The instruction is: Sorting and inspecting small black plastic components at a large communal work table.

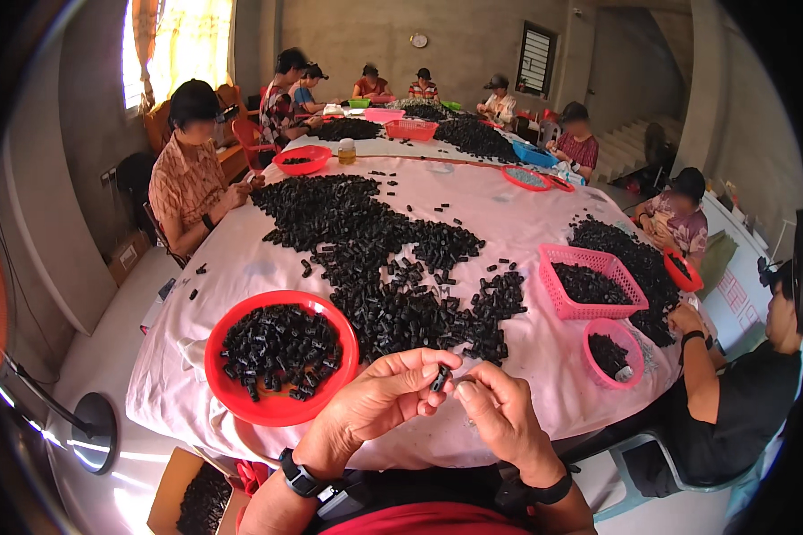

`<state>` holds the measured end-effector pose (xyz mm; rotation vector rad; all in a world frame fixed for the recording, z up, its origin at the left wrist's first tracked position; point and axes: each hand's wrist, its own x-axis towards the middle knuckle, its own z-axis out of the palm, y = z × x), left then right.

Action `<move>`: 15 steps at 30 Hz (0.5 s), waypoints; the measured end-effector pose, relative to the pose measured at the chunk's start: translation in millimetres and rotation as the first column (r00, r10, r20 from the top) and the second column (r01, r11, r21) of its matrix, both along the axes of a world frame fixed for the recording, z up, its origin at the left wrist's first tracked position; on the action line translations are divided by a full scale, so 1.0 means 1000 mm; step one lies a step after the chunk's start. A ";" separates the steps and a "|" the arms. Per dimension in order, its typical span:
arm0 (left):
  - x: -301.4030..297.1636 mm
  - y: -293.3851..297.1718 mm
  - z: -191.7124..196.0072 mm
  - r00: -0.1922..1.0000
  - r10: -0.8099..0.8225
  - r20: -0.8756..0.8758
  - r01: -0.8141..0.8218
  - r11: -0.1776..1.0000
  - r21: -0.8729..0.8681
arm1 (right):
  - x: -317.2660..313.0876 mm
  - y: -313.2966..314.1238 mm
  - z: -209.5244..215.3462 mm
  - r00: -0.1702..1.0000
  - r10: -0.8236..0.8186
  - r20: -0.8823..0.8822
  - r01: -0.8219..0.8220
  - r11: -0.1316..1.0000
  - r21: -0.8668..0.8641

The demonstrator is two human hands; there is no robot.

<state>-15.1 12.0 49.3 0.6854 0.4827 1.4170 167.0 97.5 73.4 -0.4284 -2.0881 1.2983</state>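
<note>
My left hand (370, 397) pinches a small black plastic part (439, 379), short and tube-shaped, between thumb and fingers near the table's front edge. Just beside it, my right hand (501, 417) is closed, thumb against curled forefinger; whatever it grips is too small or hidden to make out. Beyond both hands spreads a large heap of similar black parts (366, 259) on the pink cloth (500, 214). Left of my left hand stands a round red tray (351, 357) filled with more of them.
Toward the right are a pink basket (602, 309), a round pink basket (631, 379) and another dark heap (620, 254). A person (749, 374) works close on my right; several others sit around the table. A cardboard box (165, 499) of black parts stands below left.
</note>
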 end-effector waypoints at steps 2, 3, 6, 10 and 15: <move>0.000 0.000 0.000 0.999 -0.034 0.039 0.034 0.999 0.010 | 0.001 -0.002 0.002 1.000 -0.001 0.005 0.001 1.000 0.029; 0.000 0.000 -0.001 0.997 -0.048 0.052 0.047 0.999 0.026 | 0.001 -0.001 0.002 1.000 0.004 0.016 -0.005 0.999 0.044; 0.001 -0.002 -0.001 0.996 -0.045 0.073 0.043 0.999 0.024 | 0.002 -0.003 0.006 1.000 -0.006 0.017 0.004 0.996 0.085; 0.007 -0.001 0.001 0.998 -0.001 0.060 0.001 1.000 0.001 | 0.002 -0.002 0.004 0.996 -0.086 0.012 0.079 0.960 0.268; 0.012 -0.003 0.006 0.996 -0.039 0.082 0.039 0.999 -0.001 | -0.004 0.002 -0.007 0.991 -0.078 -0.113 0.116 0.914 0.388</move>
